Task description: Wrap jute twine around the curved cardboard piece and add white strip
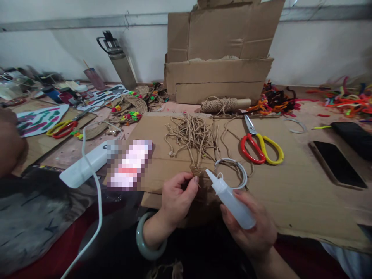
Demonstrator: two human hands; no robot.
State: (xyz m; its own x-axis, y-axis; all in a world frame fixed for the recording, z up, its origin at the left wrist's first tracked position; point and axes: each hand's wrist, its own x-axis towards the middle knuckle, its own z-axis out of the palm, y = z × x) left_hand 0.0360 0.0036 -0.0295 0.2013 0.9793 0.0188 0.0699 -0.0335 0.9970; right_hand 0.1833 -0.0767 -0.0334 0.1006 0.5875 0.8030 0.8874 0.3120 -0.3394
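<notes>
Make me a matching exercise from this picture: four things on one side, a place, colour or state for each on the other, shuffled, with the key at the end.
Column one
1. Squeeze bottle
2. Roll of twine
3. Bangle
4. Phone at far right

Column two
A. Pale green
B. Lying at the foot of the upright cardboard
C. Screen dark, lying face up
D. Held in the right hand

Right pairs: 1-D, 2-B, 3-A, 4-C

The single head-worn camera looks forward and down from close above the left hand (178, 198) and right hand (257, 223), across the counter (356, 204) to the wall (328, 50).
</notes>
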